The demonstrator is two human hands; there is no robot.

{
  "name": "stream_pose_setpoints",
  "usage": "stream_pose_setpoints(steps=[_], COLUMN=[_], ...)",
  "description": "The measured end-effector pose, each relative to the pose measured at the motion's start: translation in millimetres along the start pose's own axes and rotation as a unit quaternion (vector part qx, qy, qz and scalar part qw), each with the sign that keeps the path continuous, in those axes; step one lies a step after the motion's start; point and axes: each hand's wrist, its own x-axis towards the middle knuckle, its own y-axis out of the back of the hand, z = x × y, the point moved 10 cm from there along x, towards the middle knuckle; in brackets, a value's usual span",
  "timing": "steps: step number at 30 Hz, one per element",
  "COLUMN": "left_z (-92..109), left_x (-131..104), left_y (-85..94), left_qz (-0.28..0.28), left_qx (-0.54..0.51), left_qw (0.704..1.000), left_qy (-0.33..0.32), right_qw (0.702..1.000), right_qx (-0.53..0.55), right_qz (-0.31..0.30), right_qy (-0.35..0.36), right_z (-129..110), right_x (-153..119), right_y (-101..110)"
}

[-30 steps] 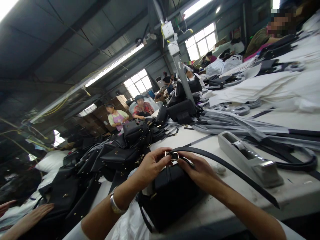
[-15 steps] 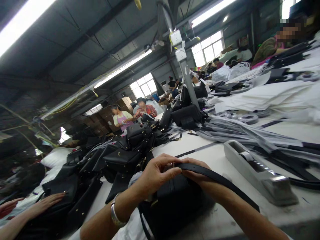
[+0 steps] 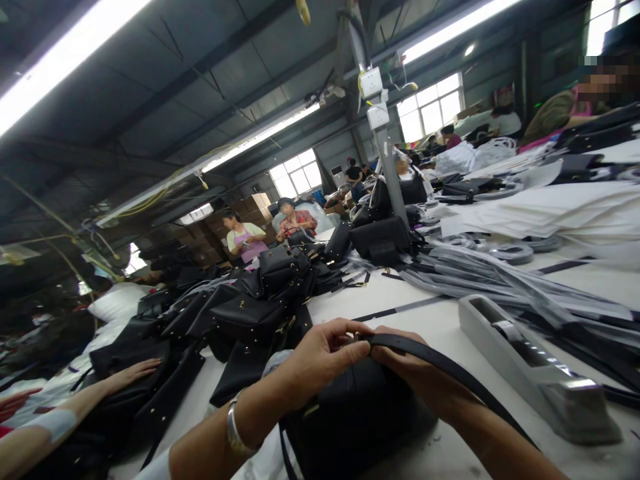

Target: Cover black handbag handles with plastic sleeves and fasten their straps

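A black bag (image 3: 355,407) lies on the white table just beneath my two hands. My left hand (image 3: 327,350), with a silver bangle at its wrist, pinches the end of a black strap (image 3: 445,360) above the bag, where a small metal piece partly shows. My right hand (image 3: 407,353) is closed round the same strap close to its end, its fingers partly behind it. From there the strap curves down to the right over my right forearm.
A grey tape dispenser (image 3: 540,373) stands at the right. Wrapped straps (image 3: 500,280) lie beyond it. Black bags (image 3: 247,313) are piled at the left, where another person's hand (image 3: 133,373) rests. A metal post (image 3: 393,173) rises behind.
The view has shifted slightly, so things sit a little lower and further right. Both my hands remain on the strap. The other person's hand at the left has moved across the black bag.
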Motion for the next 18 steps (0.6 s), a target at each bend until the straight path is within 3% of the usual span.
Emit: stream_pose_setpoints(steps=[5,11,18], left_z=[13.5,-3.7,-10.4], left_x=[0.4,7.2,8.3], left_y=[16.1,11.7,6.0], left_qz=[0.064,0.065,0.061], left_qx=[0.086,-0.09,-0.168], left_qw=[0.991,0.993,0.982], left_qy=[-0.078,0.028,0.053], right_qw=[0.999,0.997,0.999], right_qx=[0.008,0.045,-0.033], right_qz=[0.012,0.003,0.024], right_qy=[-0.039,-0.067,-0.02], right_z=[13.2,11.0,-1.4], right_x=[8.7,14.2,15.1], right_y=[-0.5,-6.2,-1.5])
